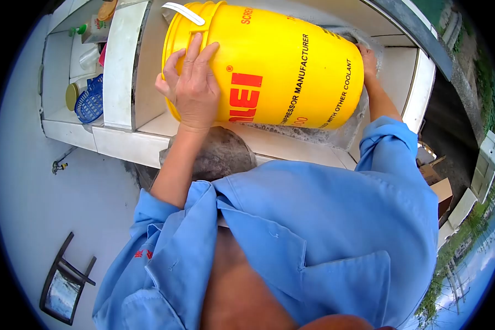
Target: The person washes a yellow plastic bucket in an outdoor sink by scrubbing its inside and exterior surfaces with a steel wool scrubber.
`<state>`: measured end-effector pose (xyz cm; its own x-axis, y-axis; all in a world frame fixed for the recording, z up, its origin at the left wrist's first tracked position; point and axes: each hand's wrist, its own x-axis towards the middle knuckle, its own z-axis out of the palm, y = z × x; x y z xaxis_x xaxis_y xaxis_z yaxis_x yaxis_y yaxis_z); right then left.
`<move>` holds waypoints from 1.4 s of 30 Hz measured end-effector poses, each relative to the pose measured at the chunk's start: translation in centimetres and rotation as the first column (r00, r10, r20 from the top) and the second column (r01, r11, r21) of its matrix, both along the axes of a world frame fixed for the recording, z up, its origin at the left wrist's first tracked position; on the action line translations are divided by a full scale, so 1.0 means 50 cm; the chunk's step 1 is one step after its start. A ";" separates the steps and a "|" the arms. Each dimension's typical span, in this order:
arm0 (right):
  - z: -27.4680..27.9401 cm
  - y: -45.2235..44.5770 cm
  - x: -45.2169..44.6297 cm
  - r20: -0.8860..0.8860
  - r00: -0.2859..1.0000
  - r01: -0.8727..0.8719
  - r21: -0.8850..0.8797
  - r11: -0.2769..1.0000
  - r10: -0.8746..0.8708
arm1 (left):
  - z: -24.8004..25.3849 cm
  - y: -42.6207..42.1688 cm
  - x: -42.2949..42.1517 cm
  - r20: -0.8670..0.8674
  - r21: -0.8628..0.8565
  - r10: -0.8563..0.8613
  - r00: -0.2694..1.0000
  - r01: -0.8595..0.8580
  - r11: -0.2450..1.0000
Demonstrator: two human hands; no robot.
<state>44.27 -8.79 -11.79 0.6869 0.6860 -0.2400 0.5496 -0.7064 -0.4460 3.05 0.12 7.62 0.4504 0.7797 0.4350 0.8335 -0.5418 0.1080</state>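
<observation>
A large yellow plastic bucket (291, 60) with red and black lettering lies on its side across a white-tiled basin (396, 71). My left hand (193, 85) holds it near the ribbed rim, fingers spread along the wall and thumb toward the rim's edge. At the other end, my right hand (368, 59) grips the bucket's base, its fingertips partly hidden behind it. A white handle strap (184, 13) sticks out by the rim. Wet, foamy-looking liquid (322, 136) shows in the basin under the bucket. The bucket's opening faces left and its inside is hidden.
Left of a tiled divider (125, 66), a compartment holds a blue plastic basket (89, 100), a jar with a gold lid (72, 96) and other containers. A dark grey rounded object (217, 154) sits at the basin's front edge. A tap (59, 166) and cardboard boxes (441, 192) flank the area.
</observation>
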 end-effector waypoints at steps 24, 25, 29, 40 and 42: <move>0.371 0.037 -0.225 0.389 0.876 -0.400 0.256 0.880 0.285 | 0.003 0.070 0.051 0.034 -0.006 0.001 0.999 -0.001 1.000; 0.361 0.066 -0.189 0.295 0.908 -0.359 0.187 0.914 0.296 | 0.000 0.052 0.041 0.022 -0.026 -0.005 1.000 0.006 1.000; 0.256 0.194 -0.104 -0.010 0.883 -0.468 0.028 0.883 0.469 | -0.006 0.003 0.009 0.015 0.009 0.041 0.999 -0.041 0.999; 0.379 -0.025 -0.307 0.418 0.865 -0.417 0.295 0.860 0.276 | -0.012 -0.035 -0.018 0.071 0.025 -0.027 0.997 0.026 0.999; 0.386 -0.110 -0.352 0.429 0.869 -0.416 0.366 0.833 0.246 | -0.012 -0.037 -0.019 0.075 0.034 -0.035 0.997 0.032 0.999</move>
